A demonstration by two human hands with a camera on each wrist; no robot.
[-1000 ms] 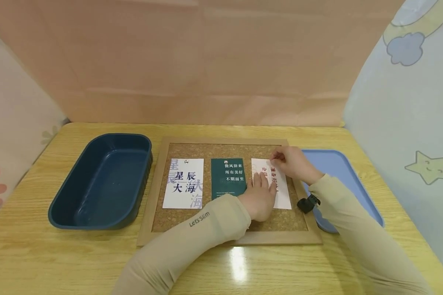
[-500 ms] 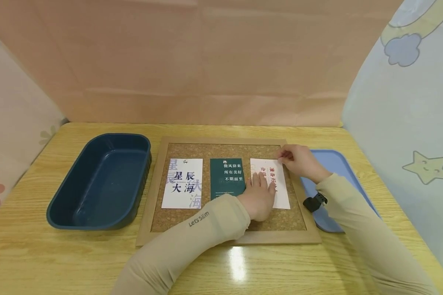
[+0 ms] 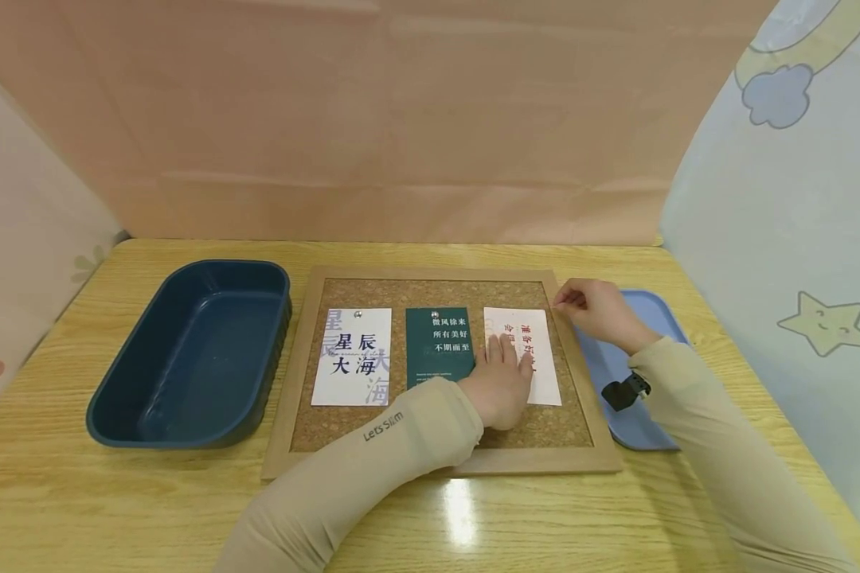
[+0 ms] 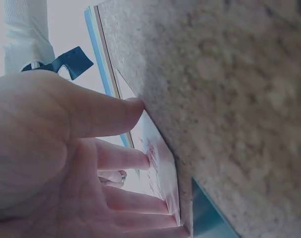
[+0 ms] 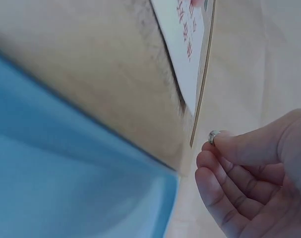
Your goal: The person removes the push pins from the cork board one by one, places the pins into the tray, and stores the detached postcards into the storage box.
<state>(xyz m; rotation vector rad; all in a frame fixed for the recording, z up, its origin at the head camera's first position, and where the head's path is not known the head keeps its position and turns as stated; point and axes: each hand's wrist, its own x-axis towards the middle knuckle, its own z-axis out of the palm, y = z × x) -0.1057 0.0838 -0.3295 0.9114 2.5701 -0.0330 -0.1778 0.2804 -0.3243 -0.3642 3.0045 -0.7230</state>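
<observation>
My left hand lies on a white card with red print, its fingers stretched out over the card. The card rests on a wood-framed corkboard. In the left wrist view the thumb reaches the edge of the same card. My right hand is off the card's upper right, beside the board's frame. Between its thumb and index fingertip it pinches a small silvery thumbtack. A green card and a white card with purple print are each tacked at the top.
A blue tray stands right of the board, partly beneath my right forearm. A deep dark-blue bin stands left of the board on the wooden table. Patterned sheets hang at both sides.
My right hand has drawn away from the red-printed card's top edge, moving right past the board's frame and uncovering the upper right corner. My left hand stays on the card.
</observation>
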